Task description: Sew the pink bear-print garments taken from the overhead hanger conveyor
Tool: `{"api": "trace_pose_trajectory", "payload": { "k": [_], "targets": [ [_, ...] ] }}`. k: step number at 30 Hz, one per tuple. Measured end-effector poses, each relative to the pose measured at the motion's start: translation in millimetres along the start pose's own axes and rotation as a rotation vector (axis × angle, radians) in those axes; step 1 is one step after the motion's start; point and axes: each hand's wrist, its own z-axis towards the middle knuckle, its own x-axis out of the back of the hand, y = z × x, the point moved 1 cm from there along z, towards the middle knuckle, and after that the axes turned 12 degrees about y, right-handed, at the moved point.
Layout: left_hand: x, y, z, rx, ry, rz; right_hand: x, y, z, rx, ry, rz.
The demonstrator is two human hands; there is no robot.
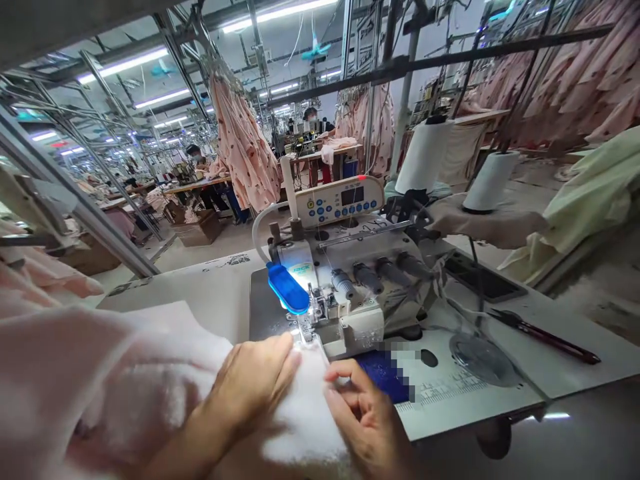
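Find the pale fabric (307,393) just in front of the sewing machine (363,327), its far end at the presser foot (306,335). Probably light, limp and fuzzy, easy to stretch or ruck up, so best kept flat close to the machine and guided by the right edge. See the left hand (255,373) laid over it near the machine, fingers together; cannot tell about a pinch underneath. See the right hand (367,413) at the fabric's right edge, grip narrow; cannot tell about cloth between thumb and forefinger. Mind the blue guard (289,289) jutting from the machine's front, and the pinkish cloth (100,353) bunched left of the machine, liable to drag. Note also, right of the machine on the worktop (225,277), a clear dish (483,360) and a slim dark tool (545,333).
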Motion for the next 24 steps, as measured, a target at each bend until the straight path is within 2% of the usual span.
{"api": "trace_pose_trajectory", "payload": {
  "k": [7, 12, 15, 17, 20, 21, 22, 24],
  "targets": [
    [-1.5, 6.7, 7.9, -0.001, 0.016, 0.094, 6.5, -10.8, 13.5, 0.139, -0.03, -0.135],
    [1.7, 3.1, 28.3, -0.007, 0.092, 0.147, 4.9, -17.1, 32.9, 0.055, -0.037, -0.117],
    [3.3, 1.4, 20.5, -0.031, 0.17, 0.17, 3.1, -14.1, 32.8, 0.033, -0.009, -0.079],
    [0.5, 5.6, 1.6, -0.091, 0.325, 0.193, 2.1, -5.8, 21.6, 0.046, 0.03, -0.014],
    [-16.8, 21.5, -32.5, -0.411, 0.72, 0.154, -0.1, 13.1, -4.5, 0.027, 0.028, 0.171],
    [-25.7, 27.0, -40.9, -0.456, 0.83, 0.097, -0.8, 19.0, -11.8, 0.021, 0.015, 0.225],
    [-34.7, 32.0, -46.9, -0.472, 0.937, 0.021, -1.3, 23.9, -16.8, 0.029, 0.025, 0.248],
    [-49.9, 39.9, -52.6, -0.386, 1.075, -0.166, -1.3, 29.0, -18.7, 0.106, 0.121, 0.199]
  ]
}}
